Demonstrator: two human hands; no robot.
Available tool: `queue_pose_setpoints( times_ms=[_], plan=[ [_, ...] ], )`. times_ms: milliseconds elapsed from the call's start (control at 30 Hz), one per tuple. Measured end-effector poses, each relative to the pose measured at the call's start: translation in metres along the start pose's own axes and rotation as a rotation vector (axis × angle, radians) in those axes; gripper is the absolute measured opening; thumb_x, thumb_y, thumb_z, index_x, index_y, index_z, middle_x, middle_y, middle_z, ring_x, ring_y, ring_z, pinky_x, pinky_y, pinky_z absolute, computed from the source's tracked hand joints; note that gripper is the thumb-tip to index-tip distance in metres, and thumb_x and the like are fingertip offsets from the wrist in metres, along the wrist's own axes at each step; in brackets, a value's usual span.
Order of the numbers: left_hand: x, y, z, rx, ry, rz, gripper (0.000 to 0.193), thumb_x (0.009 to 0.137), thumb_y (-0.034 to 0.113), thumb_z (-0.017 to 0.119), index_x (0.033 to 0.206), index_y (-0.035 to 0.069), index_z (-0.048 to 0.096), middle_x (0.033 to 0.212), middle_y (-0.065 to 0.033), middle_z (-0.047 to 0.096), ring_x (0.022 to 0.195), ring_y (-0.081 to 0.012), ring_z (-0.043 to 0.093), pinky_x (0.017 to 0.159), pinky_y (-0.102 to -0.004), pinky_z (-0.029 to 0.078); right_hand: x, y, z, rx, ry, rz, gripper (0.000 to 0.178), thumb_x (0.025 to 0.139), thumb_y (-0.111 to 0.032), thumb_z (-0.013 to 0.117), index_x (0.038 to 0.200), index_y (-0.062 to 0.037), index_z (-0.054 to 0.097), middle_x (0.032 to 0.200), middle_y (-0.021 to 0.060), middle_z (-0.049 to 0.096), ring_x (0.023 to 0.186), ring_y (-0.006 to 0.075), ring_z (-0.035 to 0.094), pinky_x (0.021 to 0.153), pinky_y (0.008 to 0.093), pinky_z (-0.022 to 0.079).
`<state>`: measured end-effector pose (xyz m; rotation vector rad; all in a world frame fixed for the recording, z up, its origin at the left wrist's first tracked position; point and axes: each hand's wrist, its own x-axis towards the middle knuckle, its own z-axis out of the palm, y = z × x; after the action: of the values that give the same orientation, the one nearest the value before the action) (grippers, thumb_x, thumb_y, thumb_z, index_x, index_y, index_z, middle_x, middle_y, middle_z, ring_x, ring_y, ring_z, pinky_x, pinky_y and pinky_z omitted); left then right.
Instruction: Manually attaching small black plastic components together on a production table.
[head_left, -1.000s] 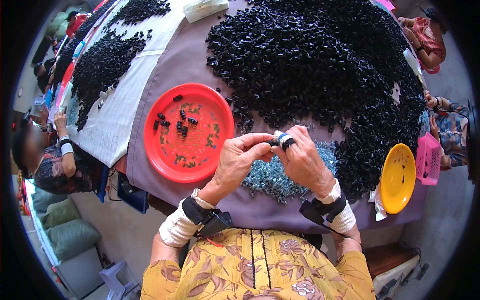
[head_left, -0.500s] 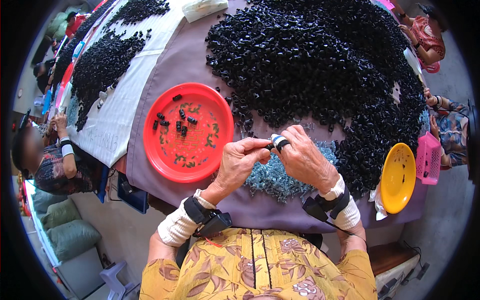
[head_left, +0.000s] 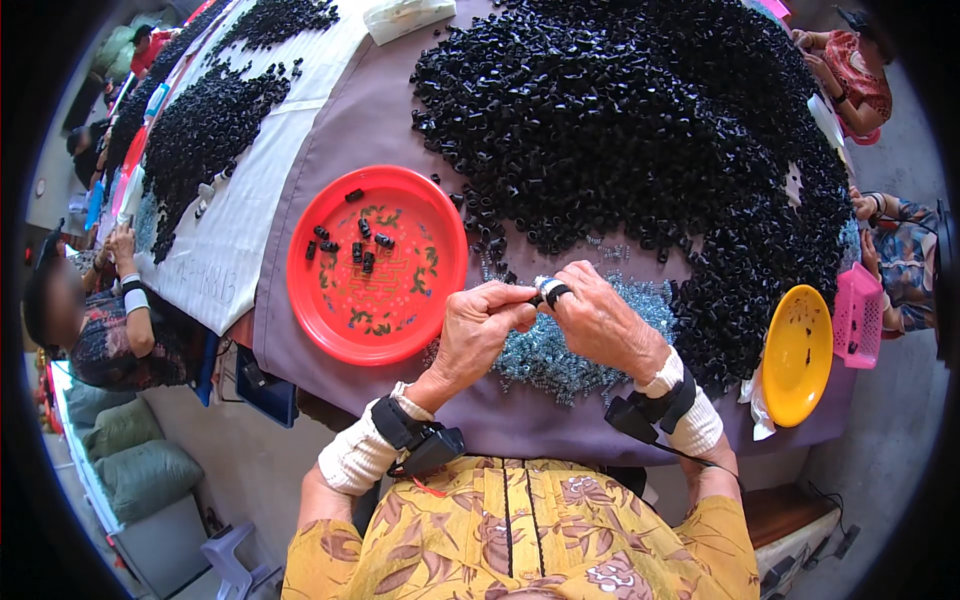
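Observation:
Both hands meet over a heap of small silvery springs on the cloth-covered table. My left hand pinches a small black plastic piece, partly hidden by the fingers. Fingertips of my right hand are closed at the same piece; whether they also hold a spring is too small to make out. A black-and-white band wraps one right finger. Left of my hands lies a red round tray with several small black plastic parts on it.
A large pile of black parts spreads beyond my hands. To the right sit a yellow plate and a pink basket. Co-workers sit at the left and right. A white cloth with more black parts covers the left table.
My right hand has shifted slightly, its fingers curling closer round the black piece. My left hand stays nearly in place, and the parts on the red tray look the same.

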<state>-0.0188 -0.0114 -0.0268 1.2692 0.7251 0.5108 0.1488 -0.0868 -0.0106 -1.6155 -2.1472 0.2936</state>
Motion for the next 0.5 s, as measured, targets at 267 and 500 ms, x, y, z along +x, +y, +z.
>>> queue_pose_setpoints(
  times_ms=[267, 500],
  plan=[
    [0.007, 0.013, 0.007, -0.288, -0.025, -0.146, 0.022, 0.089, 0.009, 0.057, 0.106, -0.004, 0.061, 0.092, -0.0104, 0.066, 0.08, -0.0141, 0.064, 0.075, -0.027, 0.053, 0.012, -0.008, -0.012, -0.118, 0.225, 0.038, 0.027, 0.071, -0.026, 0.07, 0.071, -0.0013, 0.058, 0.071, 0.0096, 0.056, 0.072, 0.0242, 0.053, 0.078, 0.0397, 0.038],
    [0.006, 0.012, 0.0, -0.4, -0.144, -0.284, 0.021, 0.093, 0.016, 0.052, 0.1, -0.003, 0.059, 0.094, -0.0087, 0.064, 0.087, -0.0151, 0.063, 0.082, -0.0311, 0.052, 0.014, -0.002, -0.006, -0.106, 0.347, 0.045, 0.021, 0.064, -0.02, 0.069, 0.061, -0.003, 0.057, 0.064, 0.0077, 0.054, 0.067, 0.0222, 0.053, 0.078, 0.0396, 0.039]
  ],
)
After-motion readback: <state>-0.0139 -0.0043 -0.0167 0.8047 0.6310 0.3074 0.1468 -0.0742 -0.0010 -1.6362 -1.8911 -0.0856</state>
